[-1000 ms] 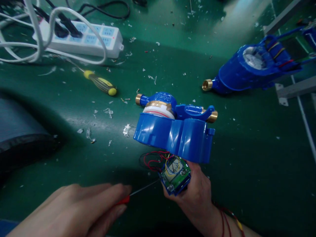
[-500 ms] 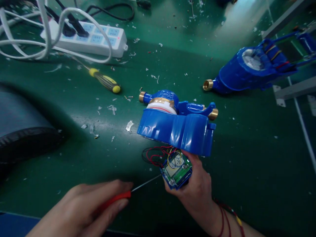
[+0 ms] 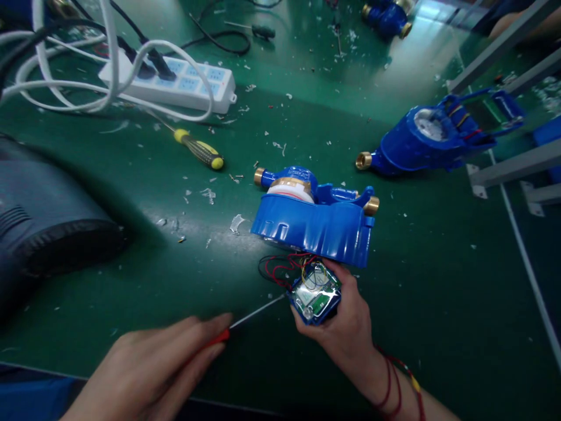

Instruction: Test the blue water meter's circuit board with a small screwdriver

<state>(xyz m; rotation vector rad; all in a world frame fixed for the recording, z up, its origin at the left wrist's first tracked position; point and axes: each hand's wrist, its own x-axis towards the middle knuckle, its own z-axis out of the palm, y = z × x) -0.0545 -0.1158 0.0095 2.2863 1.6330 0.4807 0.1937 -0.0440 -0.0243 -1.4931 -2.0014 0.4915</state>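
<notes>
A blue water meter (image 3: 313, 219) with brass ends lies on the green table (image 3: 438, 280). Red and black wires (image 3: 280, 268) run from it to a small blue module with a green circuit board (image 3: 316, 298). My right hand (image 3: 346, 333) is closed round that module and holds it just below the meter. In my left hand (image 3: 162, 365) is a red-handled screwdriver (image 3: 245, 324), fingers wrapped round the handle. The thin shaft points right and its tip touches the module's left edge.
A second blue meter (image 3: 427, 140) lies at the right beside grey metal rails (image 3: 512, 166). A yellow-and-black screwdriver (image 3: 199, 150) and a white power strip (image 3: 179, 85) with cables sit at the back left. A dark bulky object (image 3: 48, 216) fills the left side. Plastic shavings litter the table.
The view has tilted up, so more of the far table shows. Both hands, the module and the meter now sit slightly higher in the picture; the screwdriver tip stays at the module.
</notes>
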